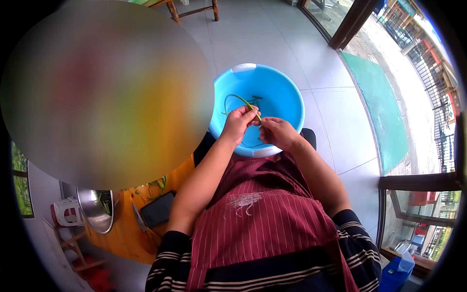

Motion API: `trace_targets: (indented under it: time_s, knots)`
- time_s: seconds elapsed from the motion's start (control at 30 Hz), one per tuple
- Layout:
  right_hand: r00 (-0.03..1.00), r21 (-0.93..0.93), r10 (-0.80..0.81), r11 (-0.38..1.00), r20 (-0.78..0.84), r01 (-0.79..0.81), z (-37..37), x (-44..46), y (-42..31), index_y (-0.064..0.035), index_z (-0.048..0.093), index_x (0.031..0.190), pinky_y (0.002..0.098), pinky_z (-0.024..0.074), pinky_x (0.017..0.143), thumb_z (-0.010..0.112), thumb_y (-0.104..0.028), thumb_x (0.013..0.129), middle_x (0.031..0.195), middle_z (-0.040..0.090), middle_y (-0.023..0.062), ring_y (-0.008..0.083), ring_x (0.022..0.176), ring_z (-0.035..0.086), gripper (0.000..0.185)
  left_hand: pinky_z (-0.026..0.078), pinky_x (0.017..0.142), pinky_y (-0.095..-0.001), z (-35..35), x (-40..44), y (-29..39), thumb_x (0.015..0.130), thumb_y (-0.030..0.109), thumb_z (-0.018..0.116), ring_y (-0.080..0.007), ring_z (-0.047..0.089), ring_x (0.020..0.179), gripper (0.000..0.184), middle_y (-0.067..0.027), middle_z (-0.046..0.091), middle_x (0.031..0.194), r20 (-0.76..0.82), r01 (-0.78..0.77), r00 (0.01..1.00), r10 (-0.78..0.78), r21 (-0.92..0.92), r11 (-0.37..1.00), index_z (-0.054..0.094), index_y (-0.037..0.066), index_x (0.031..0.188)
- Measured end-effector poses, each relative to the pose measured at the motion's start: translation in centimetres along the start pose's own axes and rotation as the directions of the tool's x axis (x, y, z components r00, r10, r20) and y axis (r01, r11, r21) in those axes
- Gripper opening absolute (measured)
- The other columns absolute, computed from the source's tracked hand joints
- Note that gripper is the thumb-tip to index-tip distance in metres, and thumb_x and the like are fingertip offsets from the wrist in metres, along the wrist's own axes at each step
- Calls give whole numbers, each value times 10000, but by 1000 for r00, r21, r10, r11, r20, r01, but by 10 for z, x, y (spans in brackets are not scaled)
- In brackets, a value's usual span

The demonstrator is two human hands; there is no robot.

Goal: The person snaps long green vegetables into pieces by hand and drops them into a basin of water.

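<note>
Seemingly early: left hand (238, 124) and right hand (279, 132) pinch a green stem (238, 96) over a blue basin (286, 97) holding few pieces (255, 100). More greens (161, 184) lie left.

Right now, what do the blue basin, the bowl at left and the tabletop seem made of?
Blue basin: probably plastic, smooth, even colour, soft sheen. Bowl: likely stainless steel, silvery with bright reflections. Tabletop: wood or wood-look, orange-brown, slightly glossy.

No lettering can be read; the white marking (243, 200) on the striped apron (272, 228) is illegible.
</note>
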State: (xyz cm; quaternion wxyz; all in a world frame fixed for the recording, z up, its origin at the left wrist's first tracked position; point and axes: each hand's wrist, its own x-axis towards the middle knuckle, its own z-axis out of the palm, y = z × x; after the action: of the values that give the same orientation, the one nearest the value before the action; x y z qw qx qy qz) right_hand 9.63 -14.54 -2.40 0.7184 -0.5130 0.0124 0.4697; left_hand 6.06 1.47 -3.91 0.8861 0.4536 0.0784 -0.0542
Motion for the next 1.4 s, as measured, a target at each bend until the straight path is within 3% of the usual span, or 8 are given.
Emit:
trace_targets:
  time_s: [0.4,0.6,0.7,0.77,0.83,1.0,1.17,1.4]
  knots:
    - [992,-488,-111,870,-55,71,11,30,10,-22,527,815,244,452,542,414,-206,856,609,492,26,116,537,509,220,457,759,-284,-18,5,-5,830,90,543,-168,572,808,122,-88,601,866,-169,-188,963,208,126,974,558,13,923]
    - [783,-853,-621,399,19,337,-3,65,29,0,521,714,353,463,530,510,-195,776,645,566,127,266,574,581,205,469,722,-290,1,0,-8,761,40,591,-228,606,764,106,-84,626,813,196,-482,769,608,802,352,596,67,864]
    - [829,-820,-542,531,-136,212,6,69,24,-14,529,714,366,462,532,537,-227,769,631,576,120,293,581,579,220,464,733,-292,-9,5,-10,758,41,596,-236,603,773,98,-87,627,809,293,-554,691,660,802,225,598,66,852]
    - [795,-893,-607,349,15,283,0,76,29,1,548,790,302,463,505,478,-215,815,607,586,118,178,533,596,229,455,753,-295,-7,3,-8,770,47,589,-205,603,784,79,-75,629,814,264,-525,708,656,817,238,594,55,849]
    - [897,-735,-441,618,-33,277,9,58,21,-22,501,713,309,459,517,451,-204,819,579,548,90,167,527,570,217,450,760,-296,-13,0,-8,800,57,565,-168,592,800,85,-73,622,824,-24,-366,831,556,729,579,577,36,882]
    - [806,-685,-453,447,382,576,12,19,21,-31,508,809,306,439,572,416,-165,848,629,527,70,165,592,544,167,458,730,-281,-45,12,12,841,92,522,-157,555,750,86,-72,574,823,-302,-247,935,187,-173,953,525,32,903]
    - [932,-305,-354,882,74,359,11,21,26,-33,507,931,261,461,589,382,-187,870,717,541,60,140,626,531,208,471,731,-296,-41,11,14,833,85,531,-165,562,765,76,-75,579,825,-165,-162,977,138,-146,976,534,34,890]
    - [991,75,-113,991,76,107,13,17,2,-61,501,958,241,474,600,438,-254,890,795,550,40,123,669,558,213,440,739,-252,-33,9,5,821,82,544,-144,552,775,135,-67,593,831,84,84,992,-96,137,987,574,-11,913]
